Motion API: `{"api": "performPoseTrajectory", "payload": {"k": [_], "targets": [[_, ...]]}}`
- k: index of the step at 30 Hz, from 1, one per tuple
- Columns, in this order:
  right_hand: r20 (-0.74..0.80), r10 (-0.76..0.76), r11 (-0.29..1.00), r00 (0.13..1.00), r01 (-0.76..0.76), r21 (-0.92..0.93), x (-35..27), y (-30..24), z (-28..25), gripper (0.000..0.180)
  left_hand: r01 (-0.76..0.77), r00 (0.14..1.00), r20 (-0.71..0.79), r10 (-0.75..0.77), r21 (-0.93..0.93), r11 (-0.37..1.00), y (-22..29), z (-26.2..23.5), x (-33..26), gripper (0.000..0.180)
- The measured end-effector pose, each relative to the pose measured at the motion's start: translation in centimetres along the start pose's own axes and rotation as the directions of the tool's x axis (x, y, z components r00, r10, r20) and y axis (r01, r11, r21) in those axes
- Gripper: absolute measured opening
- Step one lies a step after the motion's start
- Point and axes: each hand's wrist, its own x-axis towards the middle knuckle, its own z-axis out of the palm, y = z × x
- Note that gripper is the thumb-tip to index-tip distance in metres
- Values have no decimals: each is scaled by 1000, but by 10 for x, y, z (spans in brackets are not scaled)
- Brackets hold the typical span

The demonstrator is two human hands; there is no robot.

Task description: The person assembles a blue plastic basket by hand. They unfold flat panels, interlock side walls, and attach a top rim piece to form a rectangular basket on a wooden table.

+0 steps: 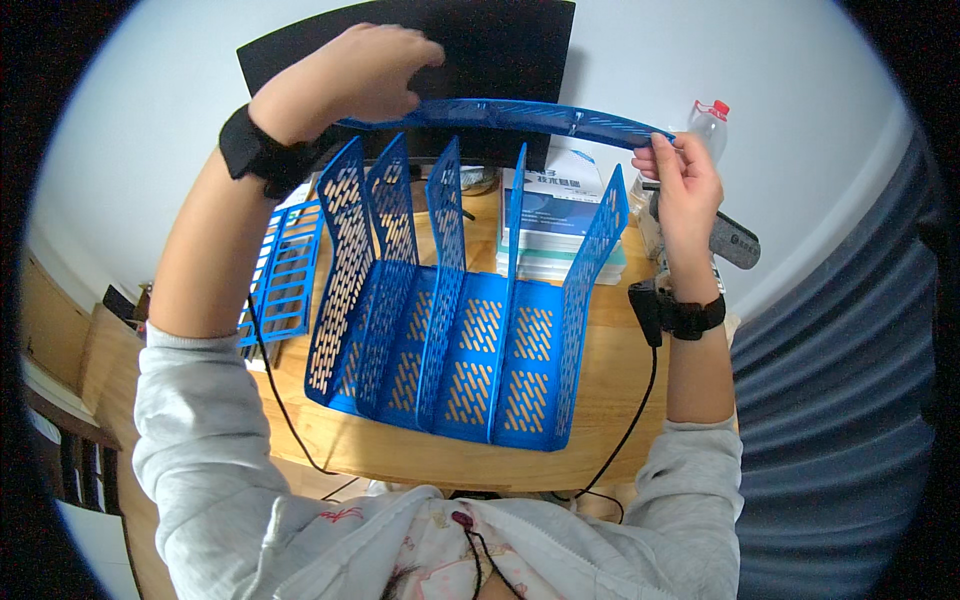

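My right hand (685, 185) pinches the right end of a long, narrow blue plastic panel (540, 118) between thumb and fingers. The panel is seen nearly edge-on, above the far tops of the dividers. My left hand (365, 75) is over the panel's left part, fingers and thumb apart; the thumb is close to the panel's edge, and whether they touch cannot be told. Below the panel stands a blue perforated file rack (470, 350), its several upright dividers rising from a slotted base. The panel's left end is partly hidden by my left wrist.
A black monitor (500, 50) stands behind the panel. Stacked books (545, 215) lie at the back of the wooden desk (620, 350). At left leans a blue grid panel (285, 270); at right are a red-capped bottle (710, 125) and a grey object (735, 243). Black cables run from both wrists.
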Motion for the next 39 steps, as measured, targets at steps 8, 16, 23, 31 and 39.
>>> {"api": "performPoseTrajectory", "payload": {"k": [8,16,23,31,39], "targets": [[-4,-33,999,999,33,-22,-2,2,8,16,33,983,186,4,-195,980,70,-11,58,29],[41,-9,998,999,7,66,1,10,7,15,-58,987,116,113,-398,916,91,21,88,15],[198,173,971,965,-201,132,-7,35,-23,52,-59,987,110,114,-409,911,91,20,87,21],[589,131,914,798,-327,241,-45,46,-12,105,-136,988,9,157,-445,885,101,2,71,32],[558,140,928,818,-304,214,-48,43,-3,93,-197,980,-61,190,-460,866,94,-14,58,43]]}}
